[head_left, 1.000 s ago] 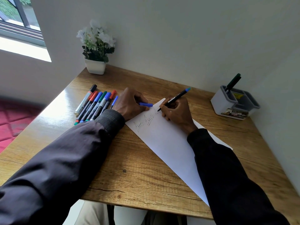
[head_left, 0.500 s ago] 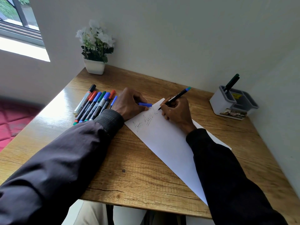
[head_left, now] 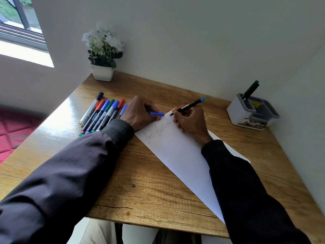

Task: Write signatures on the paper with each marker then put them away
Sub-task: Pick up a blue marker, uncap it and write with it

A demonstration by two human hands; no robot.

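The right hand rested on the sheet of paper, its grip closed in a writing pinch round a black blue-ended marker. The marker's tip touched the paper at its far corner, where a third signature looked just begun to the right of two finished signatures.

The marker's long axis ran from that tip up and away to the right, so its blue end pointed off the paper toward the grey organiser. The left hand lay at the paper's left edge, its grip pinching a blue cap. The cap lay almost level, pointing at the tip from just left of it and not touching it.

By my judgement, capping would need only a short meeting of the two hands over that corner. The organiser stood on the worktop, well apart beyond the paper's right edge and nearer the right hand, with one dark marker standing in it. The row of markers lay left of the paper, beside the left wrist.
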